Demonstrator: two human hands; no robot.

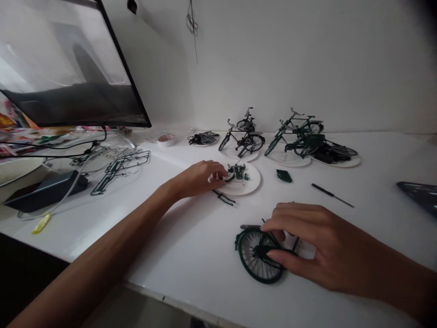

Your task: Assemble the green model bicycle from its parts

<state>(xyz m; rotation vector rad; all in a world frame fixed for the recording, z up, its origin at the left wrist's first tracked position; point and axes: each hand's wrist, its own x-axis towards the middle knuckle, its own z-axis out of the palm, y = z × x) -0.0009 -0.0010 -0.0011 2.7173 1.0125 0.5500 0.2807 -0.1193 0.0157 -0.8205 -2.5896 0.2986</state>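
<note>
My right hand grips a partly built dark green model bicycle near the table's front. Its thumb and fingers close around the frame, and the spoked rear wheel points left. Farther back, my left hand is at the left rim of a white paper plate. Its curled fingertips meet beside small green bicycle parts; what they pinch is too small to make out. Just below that plate lies a green fork. A small green piece and a thin black screwdriver lie to the right.
Assembled model bicycles and green ones stand along the wall, some on paper plates. Green part sprues, a dark box and cables lie left, below a monitor. A dark object sits at the right edge.
</note>
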